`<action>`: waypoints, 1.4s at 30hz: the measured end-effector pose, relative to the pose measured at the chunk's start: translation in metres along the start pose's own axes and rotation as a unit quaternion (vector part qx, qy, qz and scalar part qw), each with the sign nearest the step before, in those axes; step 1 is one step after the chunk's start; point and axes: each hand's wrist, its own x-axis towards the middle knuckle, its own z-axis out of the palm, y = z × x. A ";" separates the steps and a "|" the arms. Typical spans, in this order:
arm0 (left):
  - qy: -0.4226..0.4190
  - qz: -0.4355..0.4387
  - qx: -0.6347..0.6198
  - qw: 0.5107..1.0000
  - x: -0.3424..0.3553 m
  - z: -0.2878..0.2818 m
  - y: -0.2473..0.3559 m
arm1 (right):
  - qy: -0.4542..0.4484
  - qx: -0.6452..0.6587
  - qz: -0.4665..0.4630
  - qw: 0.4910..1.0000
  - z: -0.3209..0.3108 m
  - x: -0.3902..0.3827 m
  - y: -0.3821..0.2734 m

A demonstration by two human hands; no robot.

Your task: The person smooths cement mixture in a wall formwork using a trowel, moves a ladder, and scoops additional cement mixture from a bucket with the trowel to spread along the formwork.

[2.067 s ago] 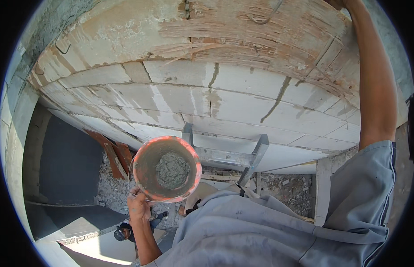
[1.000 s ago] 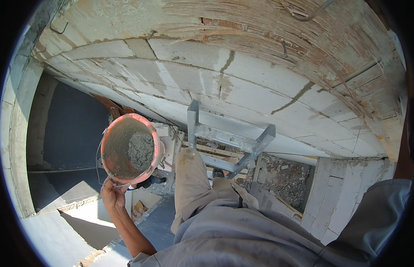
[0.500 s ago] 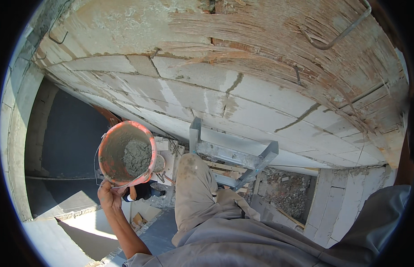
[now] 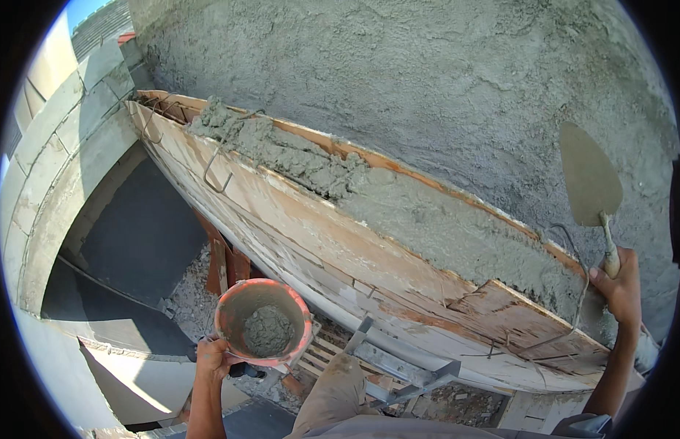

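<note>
My left hand [image 4: 210,358] is closed at the near left edge of an orange bucket [image 4: 234,314], holding it up. Wet grey mortar [image 4: 268,331] lies in the bottom of the bucket. At the right, my right hand [image 4: 621,289] grips the handle of a pointed trowel [image 4: 590,175], its blade upright and coated grey. The trowel is in front of the rough wall, above the right end of a long wooden formwork [image 4: 318,201]. Wet concrete [image 4: 428,219] fills much of that formwork, lumpy at the left and smoother toward the right.
A metal ladder [image 4: 398,364] leans below the formwork, beside my knee. Bent steel bars [image 4: 217,172] stick out along the boards. Behind rises a rough grey plastered wall [image 4: 398,73]. Pale block walls [image 4: 69,139] stand at the left, with rubble and planks far below.
My view has tilted up, bringing the top of the formwork and its concrete into sight. My right hand with the trowel has come into view. The bucket sits lower and further right in the picture.
</note>
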 end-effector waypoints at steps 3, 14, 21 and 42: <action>0.067 -0.001 0.058 0.996 -0.028 0.010 0.030 | 0.001 -0.034 -0.042 0.999 0.009 0.005 -0.017; 0.078 -0.062 0.054 0.994 -0.086 0.034 0.111 | -0.094 -0.050 -0.035 0.994 0.000 0.022 -0.042; 0.072 -0.047 0.009 0.996 -0.123 0.020 0.137 | -0.098 -0.049 -0.008 0.994 0.005 0.023 -0.039; 0.140 0.018 -0.013 0.990 -0.142 0.025 0.194 | -0.121 -0.032 -0.009 0.992 -0.002 0.024 -0.043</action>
